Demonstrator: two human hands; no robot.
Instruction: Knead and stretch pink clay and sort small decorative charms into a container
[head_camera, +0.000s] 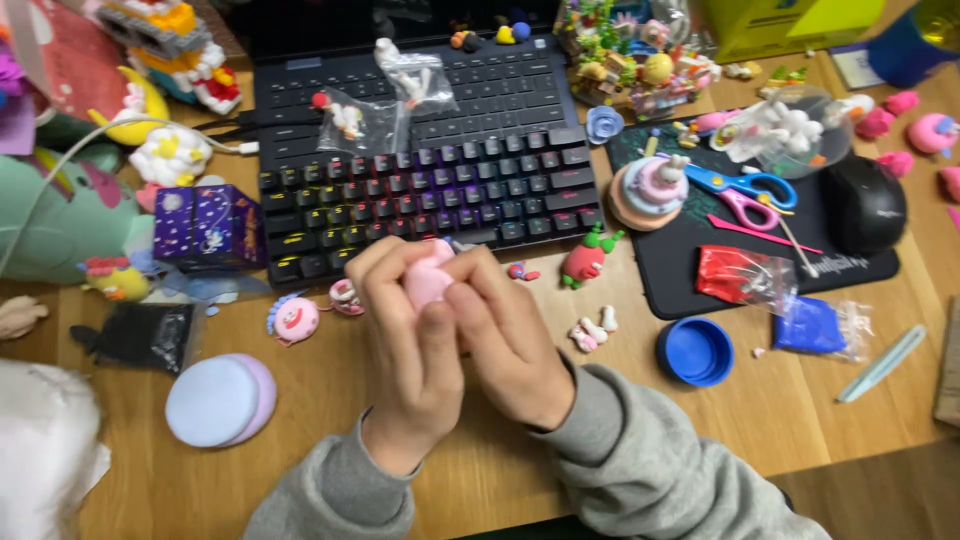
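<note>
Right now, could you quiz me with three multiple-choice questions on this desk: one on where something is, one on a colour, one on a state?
1. Where is the blue lid?
A. on the keyboard
B. on the wooden desk, right of the hands
C. inside a bag

2. What colour is the clay in the hands?
A. pink
B. green
C. black

3. How do the hands hold it?
A. one hand only
B. both hands pressed around it
C. neither touches it

Answers: 1 B, it sits on bare wood beside the mat. 2 A, pink shows between the fingers. 3 B, the left hand and right hand close on it together.
</note>
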